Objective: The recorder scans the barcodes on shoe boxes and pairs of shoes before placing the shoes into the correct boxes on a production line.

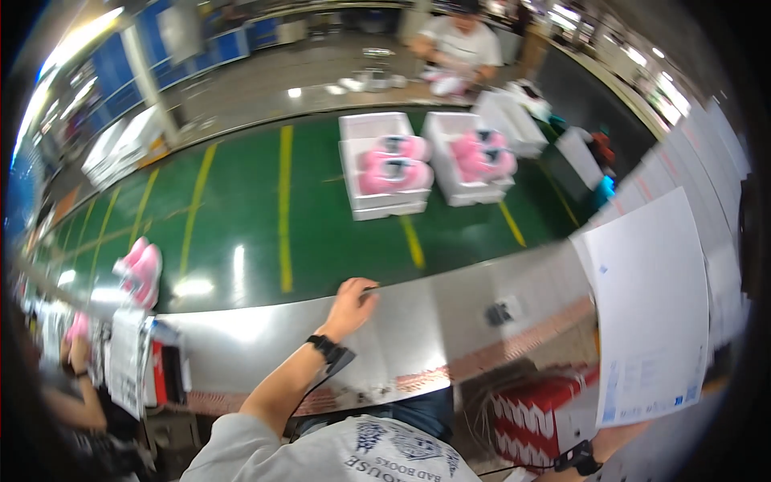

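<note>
The white sheet (650, 313) hides most of the right hand (622, 441). A dark object (368, 293) at the left hand's (350, 312) fingers is too small to identify. Ahead of that hand, the boxed pink shoes (393, 177) are blurred; farther ahead, so is a co-worker (464, 40). To its left, dark rim cuts off another person (76, 404).

blue panels (229, 48), pale pillar (148, 80), strip light (80, 36)

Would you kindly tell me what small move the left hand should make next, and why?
I'd probably ease the left hand forward toward the nearer white box: the hand is at the near edge of the green belt, and that open box, holding pink shoes, sits ahead.
</note>
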Demonstrator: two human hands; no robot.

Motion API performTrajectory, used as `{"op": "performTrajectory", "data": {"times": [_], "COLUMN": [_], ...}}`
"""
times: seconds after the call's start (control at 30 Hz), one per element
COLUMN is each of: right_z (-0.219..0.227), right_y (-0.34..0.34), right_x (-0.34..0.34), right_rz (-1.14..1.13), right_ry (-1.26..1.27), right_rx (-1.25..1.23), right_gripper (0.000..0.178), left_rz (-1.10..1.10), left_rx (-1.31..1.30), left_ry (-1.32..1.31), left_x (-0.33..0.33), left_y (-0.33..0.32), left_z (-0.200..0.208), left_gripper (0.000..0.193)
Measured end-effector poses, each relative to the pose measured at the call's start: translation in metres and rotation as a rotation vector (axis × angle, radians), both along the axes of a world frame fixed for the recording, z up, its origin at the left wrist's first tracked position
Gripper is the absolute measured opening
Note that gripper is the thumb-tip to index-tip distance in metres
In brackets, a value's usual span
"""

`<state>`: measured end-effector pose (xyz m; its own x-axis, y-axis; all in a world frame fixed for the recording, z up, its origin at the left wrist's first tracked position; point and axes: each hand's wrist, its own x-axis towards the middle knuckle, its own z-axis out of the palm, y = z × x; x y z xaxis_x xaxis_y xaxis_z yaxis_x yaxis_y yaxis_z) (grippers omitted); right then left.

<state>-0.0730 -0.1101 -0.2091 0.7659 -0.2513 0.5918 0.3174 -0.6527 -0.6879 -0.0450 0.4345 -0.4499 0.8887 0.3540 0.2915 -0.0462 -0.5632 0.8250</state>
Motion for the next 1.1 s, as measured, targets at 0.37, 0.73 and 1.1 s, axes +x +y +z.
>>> {"op": "performTrajectory", "data": {"times": [0.37,0.73,1.1], "right_z": [-0.015,0.012,0.001], "right_y": [0.333,0.469,0.466], "right_x": [0.087,0.044,0.029], "right_rz": [1.058,1.216,1.271], "right_ry": [0.189,-0.153,-0.076], "right_rx": [-0.093,-0.737,-0.718], "right_gripper": [0.045,0.053,0.049], "left_rz": [0.649,1.354,1.017], "left_rx": [0.154,0.258,0.519], "left_ry": [-0.118,0.500,0.900], "left_x": [-0.136,-0.309,-0.428], "left_y": [0.230,0.446,0.543], "left_z": [0.091,0.138,0.074], "left_gripper": [0.023,0.048,0.042]}}
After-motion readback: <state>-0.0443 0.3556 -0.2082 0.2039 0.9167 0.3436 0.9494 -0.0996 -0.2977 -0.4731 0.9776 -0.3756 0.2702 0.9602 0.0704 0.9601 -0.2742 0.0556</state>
